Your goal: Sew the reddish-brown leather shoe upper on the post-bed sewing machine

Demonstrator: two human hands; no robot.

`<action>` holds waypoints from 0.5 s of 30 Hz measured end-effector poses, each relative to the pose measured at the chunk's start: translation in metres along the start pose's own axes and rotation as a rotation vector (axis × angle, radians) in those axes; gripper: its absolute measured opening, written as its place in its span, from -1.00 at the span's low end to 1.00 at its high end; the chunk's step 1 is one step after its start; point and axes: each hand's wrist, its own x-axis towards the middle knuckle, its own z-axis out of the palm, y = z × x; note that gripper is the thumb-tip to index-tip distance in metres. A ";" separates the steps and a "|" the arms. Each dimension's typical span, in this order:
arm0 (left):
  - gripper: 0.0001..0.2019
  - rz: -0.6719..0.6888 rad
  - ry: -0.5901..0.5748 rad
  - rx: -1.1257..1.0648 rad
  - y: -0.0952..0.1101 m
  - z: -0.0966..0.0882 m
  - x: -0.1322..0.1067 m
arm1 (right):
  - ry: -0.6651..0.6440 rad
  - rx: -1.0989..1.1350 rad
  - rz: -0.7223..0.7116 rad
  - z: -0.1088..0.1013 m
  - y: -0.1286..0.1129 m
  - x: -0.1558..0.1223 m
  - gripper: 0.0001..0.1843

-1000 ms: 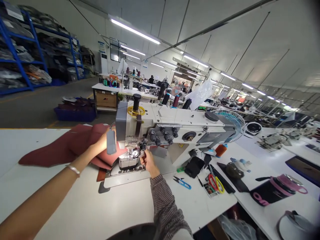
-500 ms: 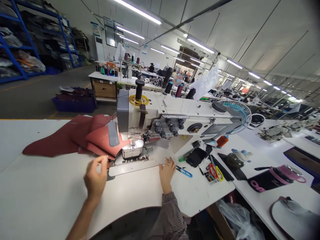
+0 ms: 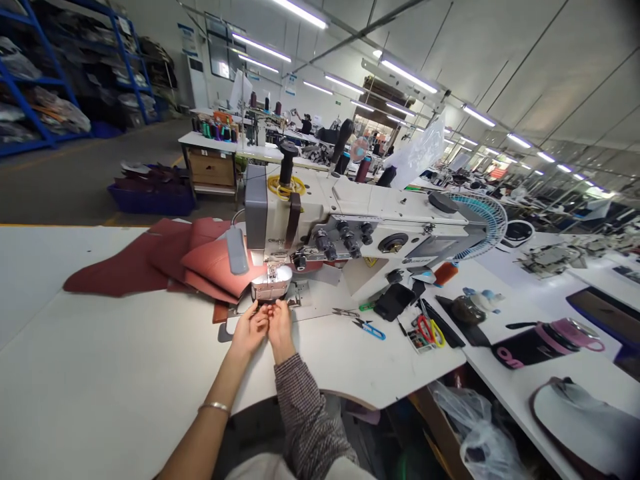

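Observation:
Just in front of the needle area of the sewing machine, my two hands meet with fingertips nearly touching. Bent fingers close my left hand, and my right hand is closed beside it. Whatever they pinch is too small or hidden to name. Red-brown leather pieces lie folded to the left of the machine head, with one edge under the grey plate. A small brown piece shows on the table left of my hands.
Right of my hands lie metal snips, blue-handled snips, a dark pouch and red and yellow scissors. A black and pink bottle and a pale cap rest on the side table.
My right hand has moved left from beside the snips, uncovering the metal pair. My left hand has moved right, and both now meet in front of the needle area. The view has shifted slightly.

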 end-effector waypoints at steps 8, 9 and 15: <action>-0.78 0.195 -0.222 -0.144 -0.003 0.017 -0.061 | -0.420 0.284 0.277 -0.006 -0.046 -0.027 -0.86; -0.77 0.234 -0.254 -0.178 0.002 0.020 -0.065 | -0.434 0.313 0.284 -0.004 -0.053 -0.028 -0.87; -0.82 0.331 -0.300 -0.336 0.060 0.041 -0.033 | -0.468 0.450 0.079 0.005 -0.103 -0.001 -0.57</action>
